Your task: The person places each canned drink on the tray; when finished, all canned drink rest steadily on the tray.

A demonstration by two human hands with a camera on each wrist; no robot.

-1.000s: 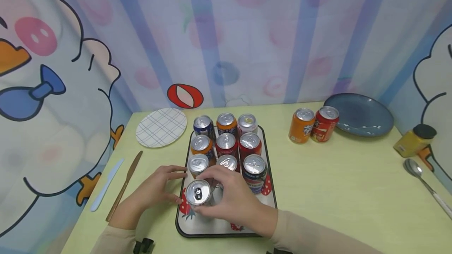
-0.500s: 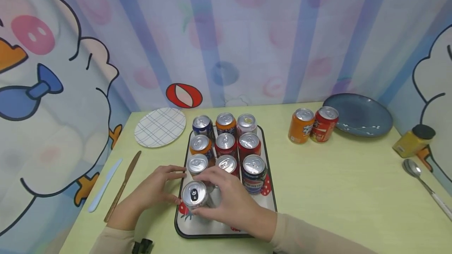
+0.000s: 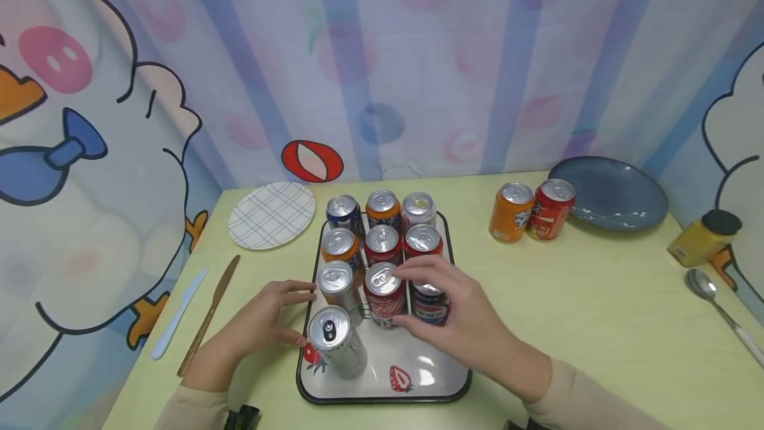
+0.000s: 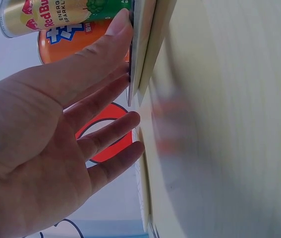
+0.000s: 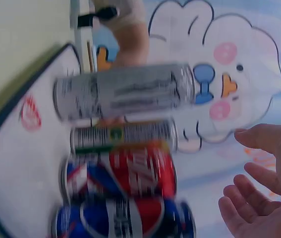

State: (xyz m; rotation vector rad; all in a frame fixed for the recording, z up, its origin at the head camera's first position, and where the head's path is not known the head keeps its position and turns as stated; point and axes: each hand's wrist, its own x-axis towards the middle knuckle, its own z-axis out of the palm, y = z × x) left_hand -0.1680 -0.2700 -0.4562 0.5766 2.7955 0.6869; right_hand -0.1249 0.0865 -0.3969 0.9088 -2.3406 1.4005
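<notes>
A tall silver can (image 3: 337, 344) stands upright at the front left of the white tray (image 3: 370, 383), apart from both hands. Above the tray's right half hovers my right hand (image 3: 471, 327), fingers spread with nothing in them, in front of a dark blue Pepsi can (image 3: 429, 307) and near a red can (image 3: 384, 294). At the tray's left edge rests my left hand (image 3: 262, 320). The left wrist view shows its thumb (image 4: 95, 59) against the tray rim and its other fingers loosely extended. Behind the silver can stands a slim Red Bull can (image 4: 56, 15).
More cans, including an orange one (image 3: 341, 244), fill the tray's rear rows. Right of it stand an orange can (image 3: 510, 214) and a red can (image 3: 550, 211), beside a blue plate (image 3: 615, 194). A checked plate (image 3: 271, 215), two knives (image 3: 209, 314), a spoon (image 3: 716, 304) and a yellow jar (image 3: 695, 244) lie around.
My right hand has let go of the silver can and moved right. The can shifted slightly left and toward the front, and now stands on the tray. My left hand has stayed put.
</notes>
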